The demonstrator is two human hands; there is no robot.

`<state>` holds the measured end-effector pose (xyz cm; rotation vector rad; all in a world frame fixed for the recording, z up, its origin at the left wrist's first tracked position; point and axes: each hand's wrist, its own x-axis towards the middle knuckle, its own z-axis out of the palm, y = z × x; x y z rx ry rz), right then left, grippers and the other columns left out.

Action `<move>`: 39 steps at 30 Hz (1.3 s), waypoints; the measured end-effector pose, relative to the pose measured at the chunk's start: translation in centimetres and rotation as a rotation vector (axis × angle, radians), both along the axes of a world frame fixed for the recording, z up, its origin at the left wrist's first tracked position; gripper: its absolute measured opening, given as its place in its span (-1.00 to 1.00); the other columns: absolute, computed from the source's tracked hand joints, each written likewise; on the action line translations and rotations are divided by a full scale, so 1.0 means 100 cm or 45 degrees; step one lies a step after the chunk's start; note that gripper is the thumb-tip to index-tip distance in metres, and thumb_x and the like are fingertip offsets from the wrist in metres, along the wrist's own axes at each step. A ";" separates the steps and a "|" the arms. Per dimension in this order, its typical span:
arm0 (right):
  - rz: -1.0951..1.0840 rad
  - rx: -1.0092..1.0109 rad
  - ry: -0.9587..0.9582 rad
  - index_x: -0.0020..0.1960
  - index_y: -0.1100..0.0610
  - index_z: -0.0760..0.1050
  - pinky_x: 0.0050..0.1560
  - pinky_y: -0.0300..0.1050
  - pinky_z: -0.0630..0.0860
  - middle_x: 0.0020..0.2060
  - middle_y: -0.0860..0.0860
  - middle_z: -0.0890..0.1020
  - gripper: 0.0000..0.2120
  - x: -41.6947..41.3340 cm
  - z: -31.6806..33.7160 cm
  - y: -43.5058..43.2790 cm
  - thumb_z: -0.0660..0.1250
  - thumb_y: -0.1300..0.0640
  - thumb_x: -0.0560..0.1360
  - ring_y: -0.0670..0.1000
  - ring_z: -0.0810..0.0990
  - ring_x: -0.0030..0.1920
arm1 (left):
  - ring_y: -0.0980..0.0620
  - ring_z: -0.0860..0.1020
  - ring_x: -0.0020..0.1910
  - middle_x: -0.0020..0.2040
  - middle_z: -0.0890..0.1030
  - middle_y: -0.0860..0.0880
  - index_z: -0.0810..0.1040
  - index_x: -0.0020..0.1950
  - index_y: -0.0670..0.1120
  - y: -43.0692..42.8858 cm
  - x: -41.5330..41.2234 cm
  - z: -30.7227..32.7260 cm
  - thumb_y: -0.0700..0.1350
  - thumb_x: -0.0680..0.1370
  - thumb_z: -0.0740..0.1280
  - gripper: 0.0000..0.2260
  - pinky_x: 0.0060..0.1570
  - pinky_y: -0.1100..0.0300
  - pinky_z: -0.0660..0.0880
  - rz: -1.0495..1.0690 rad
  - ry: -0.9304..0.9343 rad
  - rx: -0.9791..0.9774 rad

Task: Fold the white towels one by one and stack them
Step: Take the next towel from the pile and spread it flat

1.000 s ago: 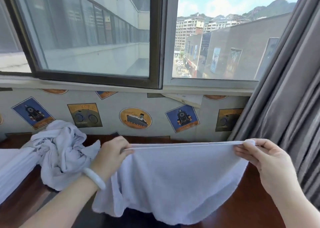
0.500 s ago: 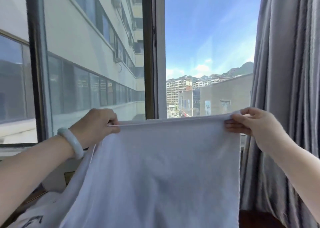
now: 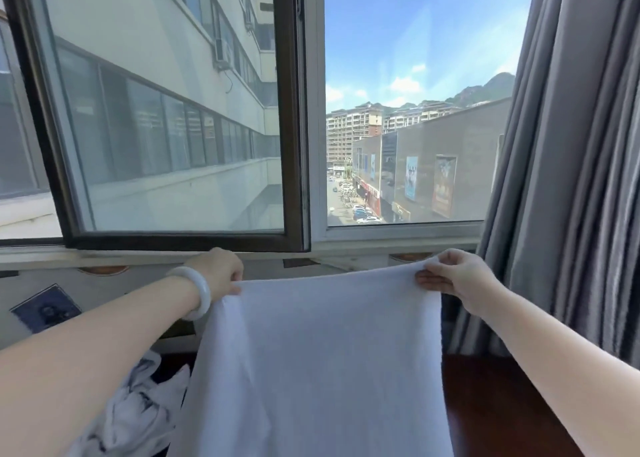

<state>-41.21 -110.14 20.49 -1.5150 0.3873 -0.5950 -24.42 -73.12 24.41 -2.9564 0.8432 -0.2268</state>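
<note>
A dark-framed window (image 3: 180,117) shows sunlit buildings and blue sky, with a grey curtain (image 3: 571,144) at right and a dark wooden table (image 3: 491,404) below.

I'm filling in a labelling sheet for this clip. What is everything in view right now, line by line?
held towel: one, white, centre, hanging spread from its top corners
crumpled towels: one heap, white, lower left; number cannot be told
table: one, dark red-brown, lower right
window frame: one, dark brown, ahead at centre
curtain: one, grey, right side
picture sticker: one clearly seen, blue, wall under the sill, left
bracelet: one, white, left wrist
left hand: one, pinching the held towel's top left corner
right hand: one, pinching its top right corner
</note>
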 end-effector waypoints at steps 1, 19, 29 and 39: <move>-0.046 0.033 -0.064 0.07 0.31 0.43 -0.20 0.00 0.69 -0.18 0.36 0.64 -0.85 0.009 0.008 -0.002 0.35 0.37 0.53 0.13 0.69 -0.35 | -0.04 0.58 -0.10 -0.07 0.58 -0.03 0.48 -0.21 -0.03 -0.008 0.008 0.011 -0.08 0.55 0.34 -0.86 -0.15 0.14 0.49 0.026 -0.043 -0.093; -0.030 -0.034 -0.558 -0.18 0.08 0.59 0.02 -0.04 0.64 -0.20 0.18 0.71 -0.81 -0.116 -0.025 0.009 0.55 0.04 0.32 0.18 0.72 -0.10 | -0.04 0.46 -0.29 -0.28 0.49 0.03 0.58 -0.17 -0.09 0.037 -0.112 -0.020 -0.32 0.48 0.36 -0.87 -0.26 0.06 0.38 -0.363 -0.427 -0.867; -0.045 0.496 0.464 -0.12 0.39 0.47 -0.18 -0.03 0.67 -0.15 0.40 0.60 -0.93 -0.226 -0.333 0.035 0.34 0.49 0.45 0.27 0.69 -0.18 | -0.04 0.33 -0.23 -0.20 0.31 0.00 0.28 -0.27 -0.01 0.057 -0.206 -0.347 -0.25 0.46 0.19 -0.82 -0.25 0.24 0.25 -0.153 0.593 -0.217; -0.122 0.613 0.721 -0.17 0.34 0.47 -0.27 -0.15 0.65 -0.16 0.33 0.63 -0.87 -0.285 -0.377 0.068 0.39 0.35 0.50 0.25 0.69 -0.18 | 0.16 0.53 -0.19 -0.16 0.38 0.09 0.30 -0.22 0.03 0.085 -0.247 -0.397 -0.32 0.53 0.16 -0.74 -0.14 0.20 0.46 -0.182 0.648 -0.188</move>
